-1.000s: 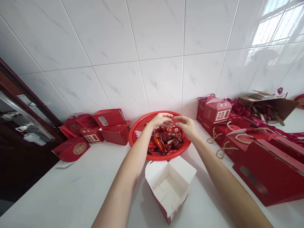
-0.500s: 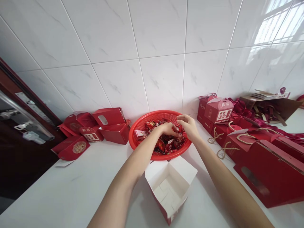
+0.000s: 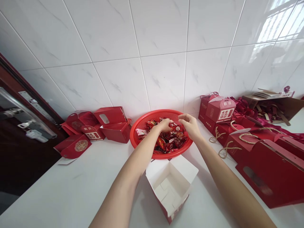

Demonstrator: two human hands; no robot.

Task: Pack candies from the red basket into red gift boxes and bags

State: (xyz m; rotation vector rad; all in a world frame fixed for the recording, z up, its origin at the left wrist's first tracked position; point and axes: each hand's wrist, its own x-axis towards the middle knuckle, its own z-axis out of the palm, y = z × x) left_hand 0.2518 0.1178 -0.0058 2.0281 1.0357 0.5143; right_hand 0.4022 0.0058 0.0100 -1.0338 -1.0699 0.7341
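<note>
Sweets [image 3: 161, 144] sit in the red basket [image 3: 163, 156] at the white-lined box's [image 3: 169, 186] twelve o'clock, and the loosely spread right hand [image 3: 190, 125] (can't tell if the left hand [image 3: 164, 125] holds any) could bump the basket, spilling some.

Since a second ago, the left grip [image 3: 163, 126] has been lowered to the red-wrapped sweets [image 3: 161, 143] in the red basket [image 3: 163, 156], and the gap between its fingers and those of the right grip [image 3: 191, 126] has been widened.
</note>
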